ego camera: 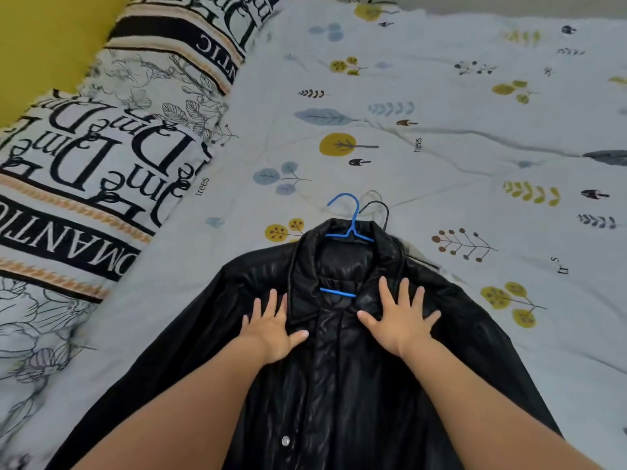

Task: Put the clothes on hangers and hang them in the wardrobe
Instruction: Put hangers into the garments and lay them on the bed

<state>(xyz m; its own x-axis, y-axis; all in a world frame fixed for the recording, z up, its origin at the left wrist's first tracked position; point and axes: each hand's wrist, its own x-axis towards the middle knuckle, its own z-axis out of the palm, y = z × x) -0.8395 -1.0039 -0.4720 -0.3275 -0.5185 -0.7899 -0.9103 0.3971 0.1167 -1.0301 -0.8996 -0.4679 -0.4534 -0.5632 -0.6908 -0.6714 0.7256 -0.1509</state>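
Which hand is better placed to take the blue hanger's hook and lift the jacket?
Probably the right hand. It lies flat on the black jacket, slightly nearer the collar, where the blue hanger sticks out. The left hand rests lower and can steady the front.

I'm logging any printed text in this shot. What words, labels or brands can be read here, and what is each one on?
"trees": bed sheet, printed small, seen near and again near.
Large letters ending "ANTIC": black band of the patterned blanket, cut off and seen upside down.
Big overlapping script letters, same blanket: not readable as words.
Small dark marks on the sheet's right side: too small to read.
Black jacket, blue hanger: no text visible.
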